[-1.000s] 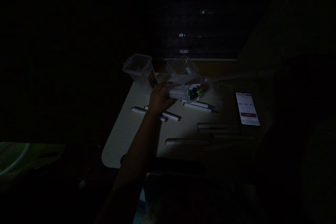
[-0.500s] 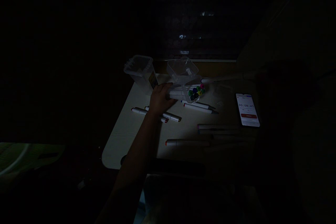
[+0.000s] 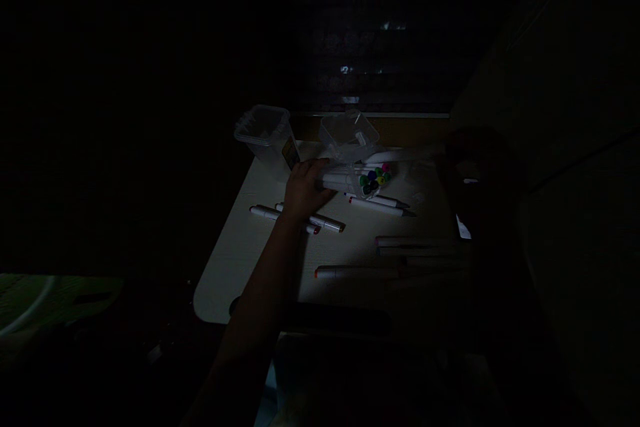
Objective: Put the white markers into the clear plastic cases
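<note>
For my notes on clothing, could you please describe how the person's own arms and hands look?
The left hand is bare, without a visible glove; its forearm shows no sleeve, watch or bracelet. The right hand and right arm are dark outlines: sleeve or glove cannot be told.

A dim room, apparently in a home.
A small, pale, round-cornered wooden-looking tabletop (image 3: 223, 280) bore slim white markers with coloured ends (image 3: 377, 206) and a clear plastic lidded box (image 3: 350, 147), as a household desk might; behind it rose a dark, faintly shiny surface (image 3: 370, 47). Deep shadow left the kind uncertain.
</note>
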Available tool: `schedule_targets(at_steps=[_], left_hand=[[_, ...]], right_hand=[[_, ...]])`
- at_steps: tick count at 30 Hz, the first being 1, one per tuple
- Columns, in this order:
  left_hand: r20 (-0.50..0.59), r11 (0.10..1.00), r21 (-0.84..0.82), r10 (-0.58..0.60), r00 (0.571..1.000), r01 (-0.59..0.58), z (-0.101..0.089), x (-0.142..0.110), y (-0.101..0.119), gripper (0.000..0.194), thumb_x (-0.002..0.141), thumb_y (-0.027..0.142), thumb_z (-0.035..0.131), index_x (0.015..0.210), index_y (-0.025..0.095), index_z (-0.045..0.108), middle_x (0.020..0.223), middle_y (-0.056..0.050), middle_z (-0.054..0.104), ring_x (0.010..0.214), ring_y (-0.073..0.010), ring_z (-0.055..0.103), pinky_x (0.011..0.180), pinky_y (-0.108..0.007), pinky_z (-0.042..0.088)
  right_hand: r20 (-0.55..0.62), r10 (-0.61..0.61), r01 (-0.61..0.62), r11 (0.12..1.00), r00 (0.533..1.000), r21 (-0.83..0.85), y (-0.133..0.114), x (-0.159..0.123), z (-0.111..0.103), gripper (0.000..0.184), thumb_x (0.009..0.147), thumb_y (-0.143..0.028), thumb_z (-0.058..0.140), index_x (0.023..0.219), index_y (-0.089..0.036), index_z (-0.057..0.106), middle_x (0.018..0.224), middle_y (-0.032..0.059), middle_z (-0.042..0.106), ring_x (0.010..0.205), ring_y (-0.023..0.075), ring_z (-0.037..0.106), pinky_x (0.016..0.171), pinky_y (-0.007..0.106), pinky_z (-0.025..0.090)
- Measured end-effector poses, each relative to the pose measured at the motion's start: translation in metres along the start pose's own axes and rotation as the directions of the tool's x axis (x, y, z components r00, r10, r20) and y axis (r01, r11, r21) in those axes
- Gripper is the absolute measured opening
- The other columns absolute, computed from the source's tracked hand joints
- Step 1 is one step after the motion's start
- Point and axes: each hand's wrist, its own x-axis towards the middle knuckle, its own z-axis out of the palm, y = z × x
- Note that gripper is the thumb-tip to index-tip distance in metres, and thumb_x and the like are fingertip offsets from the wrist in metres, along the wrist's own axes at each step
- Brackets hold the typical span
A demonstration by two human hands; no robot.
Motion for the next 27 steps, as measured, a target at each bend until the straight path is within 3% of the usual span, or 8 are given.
schedule_targets(at_steps=[3,8,13,20,24,27], left_hand=[[-0.002,1.000,-0.008,0.004,1.000,-0.004,0.000,0.000,0.000,0.067,0.070,0.038,0.072,0.132,0.022,0.050,0.127,-0.011,0.059,0.115,-0.0314,0.054,0.098,-0.046,0.044],[0.009,1.000,-0.014,-0.012,1.000,0.012,0.000,0.001,0.000,0.067,0.070,0.038,0.072,0.131,0.022,0.051,0.128,-0.011,0.059,0.115,-0.0314,0.054,0.099,-0.046,0.044],[0.001,1.000,-0.013,-0.002,1.000,0.002,0.000,0.001,0.001,0.064,0.071,0.038,0.072,0.130,0.023,0.051,0.127,-0.010,0.060,0.114,-0.0305,0.054,0.098,-0.045,0.044],[-0.003,1.000,0.003,0.002,1.000,-0.002,0.002,0.002,-0.001,0.066,0.071,0.041,0.073,0.130,0.022,0.051,0.127,-0.011,0.060,0.114,-0.0310,0.055,0.097,-0.046,0.044],[0.000,1.000,0.011,0.000,1.000,0.000,0.001,0.002,0.000,0.065,0.071,0.042,0.072,0.130,0.023,0.051,0.127,-0.011,0.060,0.114,-0.0314,0.055,0.097,-0.045,0.044],[0.006,1.000,0.012,-0.013,1.000,0.013,0.001,0.002,0.000,0.067,0.071,0.042,0.072,0.131,0.022,0.051,0.128,-0.011,0.059,0.114,-0.0316,0.055,0.098,-0.045,0.043]], right_hand=[[-0.064,-0.058,0.058,0.998,0.996,-0.010,0.001,-0.003,0.010,0.017,0.086,-0.022,0.058,0.102,-0.023,0.064,0.095,0.0058,0.067,0.082,0.0177,0.064,0.073,0.034,0.054],[-0.001,-0.052,0.051,0.998,0.999,-0.025,0.005,-0.004,0.021,0.017,0.084,-0.021,0.059,0.100,-0.023,0.063,0.096,0.0062,0.068,0.085,0.0184,0.065,0.074,0.033,0.055],[0.028,-0.009,0.009,1.000,1.000,-0.006,0.007,-0.003,0.023,0.015,0.083,-0.019,0.058,0.097,-0.021,0.064,0.097,0.0055,0.068,0.080,0.0154,0.065,0.068,0.029,0.054],[0.020,-0.063,0.063,0.998,0.998,-0.016,0.006,-0.004,0.022,0.010,0.084,-0.018,0.056,0.089,-0.021,0.065,0.086,0.0034,0.069,0.070,0.0139,0.063,0.064,0.027,0.051],[0.161,-0.030,0.028,0.999,0.987,0.014,-0.001,-0.006,0.024,0.012,0.085,-0.021,0.055,0.087,-0.021,0.066,0.083,0.0022,0.070,0.073,0.0145,0.064,0.067,0.027,0.049],[0.348,-0.003,-0.004,1.000,0.938,0.019,-0.009,-0.008,0.028,0.013,0.086,-0.022,0.055,0.086,-0.019,0.068,0.082,0.0023,0.071,0.072,0.0139,0.065,0.068,0.026,0.047]])
